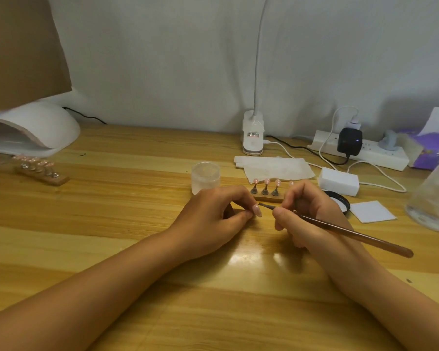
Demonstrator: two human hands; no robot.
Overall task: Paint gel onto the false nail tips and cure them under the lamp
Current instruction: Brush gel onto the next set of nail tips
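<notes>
My left hand pinches a pale pink false nail tip between thumb and fingers, just above the wooden table. My right hand grips a brown brush, whose dark tip points left and nearly touches that nail. Behind my hands a wooden holder strip carries several pink nail tips on small stands. A second holder strip with nail tips lies at the far left, in front of the white curing lamp.
A frosted jar stands behind my left hand. A paper towel, a white block, a black lid and white pads lie to the right. A clip lamp, a power strip and a clear bottle stand further back and right.
</notes>
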